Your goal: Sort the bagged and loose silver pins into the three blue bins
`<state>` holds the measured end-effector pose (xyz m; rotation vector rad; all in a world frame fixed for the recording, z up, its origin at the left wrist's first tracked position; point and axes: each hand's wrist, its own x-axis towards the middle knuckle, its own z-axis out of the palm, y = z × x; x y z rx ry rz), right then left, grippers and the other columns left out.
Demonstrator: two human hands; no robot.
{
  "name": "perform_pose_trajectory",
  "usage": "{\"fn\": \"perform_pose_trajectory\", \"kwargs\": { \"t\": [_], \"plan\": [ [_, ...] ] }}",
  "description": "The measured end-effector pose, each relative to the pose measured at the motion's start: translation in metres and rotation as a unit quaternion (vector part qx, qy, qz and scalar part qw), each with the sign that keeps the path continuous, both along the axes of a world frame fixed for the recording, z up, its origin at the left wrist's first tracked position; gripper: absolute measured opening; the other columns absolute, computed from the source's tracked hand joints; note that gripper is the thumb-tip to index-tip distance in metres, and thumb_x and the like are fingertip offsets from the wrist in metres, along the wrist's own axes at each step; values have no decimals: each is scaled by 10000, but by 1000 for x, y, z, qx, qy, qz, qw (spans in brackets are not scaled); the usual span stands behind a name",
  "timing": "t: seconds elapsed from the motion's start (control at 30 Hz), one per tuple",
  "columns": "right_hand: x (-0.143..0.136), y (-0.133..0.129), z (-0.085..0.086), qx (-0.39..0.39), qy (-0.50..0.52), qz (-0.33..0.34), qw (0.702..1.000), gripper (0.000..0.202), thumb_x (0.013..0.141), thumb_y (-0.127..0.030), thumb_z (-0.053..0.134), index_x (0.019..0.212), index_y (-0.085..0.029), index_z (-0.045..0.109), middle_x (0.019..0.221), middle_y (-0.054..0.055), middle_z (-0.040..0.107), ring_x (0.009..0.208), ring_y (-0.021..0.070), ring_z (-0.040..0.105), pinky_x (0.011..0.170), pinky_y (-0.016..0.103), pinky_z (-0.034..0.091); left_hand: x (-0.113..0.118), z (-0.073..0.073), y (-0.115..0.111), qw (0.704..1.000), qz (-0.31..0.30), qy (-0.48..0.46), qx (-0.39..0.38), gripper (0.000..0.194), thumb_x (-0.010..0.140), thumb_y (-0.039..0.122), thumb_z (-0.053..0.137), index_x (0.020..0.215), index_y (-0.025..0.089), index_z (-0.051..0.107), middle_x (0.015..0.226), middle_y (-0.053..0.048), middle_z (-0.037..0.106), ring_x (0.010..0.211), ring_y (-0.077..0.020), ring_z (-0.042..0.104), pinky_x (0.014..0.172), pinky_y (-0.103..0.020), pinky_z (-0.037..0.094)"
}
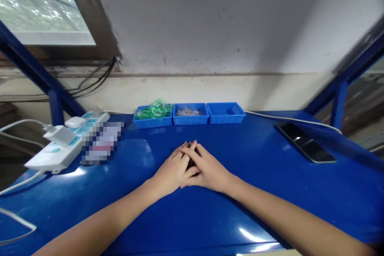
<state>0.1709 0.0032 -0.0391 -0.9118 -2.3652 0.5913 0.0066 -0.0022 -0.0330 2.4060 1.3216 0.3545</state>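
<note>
At the middle of the blue tabletop, my left hand (172, 169) and my right hand (209, 167) come together, with fingers overlapping. Both are closed around a small dark object (191, 163). Only slivers of it show between the fingers, so its kind cannot be made out. Beyond my hands stand three blue bins in a row. The left bin (153, 123) holds a green plastic bag (156, 109), and the middle bin (191, 120) has small pieces in clear plastic (187, 111). A third blue bin (227, 119) stands to their right.
A white power strip (57, 159) with a plugged-in charger (61, 135) lies at the left, beside a pixelated flat item (103, 143). On the right rests a black phone (304, 142), near a white cable (294, 118). Blue frame posts flank the table (258, 160); a wall stands behind.
</note>
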Motion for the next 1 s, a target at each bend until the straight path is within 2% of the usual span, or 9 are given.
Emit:
{"fn": "perform_pose_trajectory", "kwargs": {
  "t": [0.1, 0.2, 0.33, 0.43, 0.53, 0.67, 0.87, 1.0],
  "plan": [
    [1, 0, 2, -18, -1, -4, 1000, 924, 648, -590, 692, 1414, -282, 276, 1272, 141, 424, 1145, 294, 451, 931, 443, 433, 0, 6, 0, 999, 13, -19, -41, 655, 900, 470, 436, 1455, 216, 198, 1517, -84, 226, 1394, -307, 165, 1106, -471, 261],
    [2, 0, 4, -36, 19, -8, 999, 923, 679, -521, 701, 1431, -300, 212, 1322, 129, 396, 1182, 286, 443, 946, 450, 434, -6, 11, 2, 995, 14, -90, -48, 563, 922, 428, 403, 1429, 228, 261, 1488, -73, 306, 1358, -267, 294, 1078, -421, 337],
    [5, 2, 5, -48, 77, -12, 996, 868, 739, -446, 668, 1432, -258, 180, 1342, 124, 395, 1230, 259, 433, 1008, 438, 402, -22, 11, 14, 985, 39, -168, -20, 413, 962, 310, 297, 1358, 216, 371, 1321, -63, 530, 1207, -197, 505, 1022, -350, 408],
    [7, 3, 5, -67, 106, -9, 992, 805, 778, -388, 634, 1427, -244, 180, 1384, 130, 371, 1228, 256, 457, 1014, 445, 403, -36, 11, 25, 986, 61, -150, 37, 336, 946, 231, 310, 1212, 201, 514, 1137, -58, 628, 1023, -177, 604, 915, -324, 473],
    [8, 3, 6, -98, 121, 15, 988, 754, 805, -367, 607, 1422, -253, 189, 1416, 141, 339, 1206, 265, 490, 988, 467, 428, -48, 17, 28, 995, 37, -66, 66, 276, 910, 204, 390, 1115, 234, 572, 1062, -38, 621, 942, -186, 604, 828, -330, 483],
    [10, 3, 6, -107, 130, 45, 985, 733, 811, -349, 610, 1416, -266, 204, 1412, 141, 344, 1209, 271, 490, 989, 484, 426, -58, 27, 23, 998, -36, 26, 39, 260, 875, 186, 462, 1081, 285, 585, 1098, -20, 569, 1010, -217, 558, 827, -349, 451],
    [11, 2, 9, -73, 102, 52, 991, 642, 821, -320, 599, 1383, -264, 294, 1311, 105, 445, 1198, 241, 484, 1008, 445, 408, -68, 34, 25, 999, -47, 19, -4, 122, 872, 195, 506, 942, 238, 596, 1008, -13, 566, 911, -181, 561, 800, -314, 433],
    [8, 2, 13, -24, 73, 48, 996, 552, 820, -309, 600, 1325, -244, 385, 1228, 95, 512, 1111, 224, 522, 952, 421, 437, -71, 35, 27, 999, -37, -29, 17, 90, 885, 228, 513, 912, 219, 598, 972, -19, 585, 927, -179, 551, 825, -316, 428]
  ]
}}
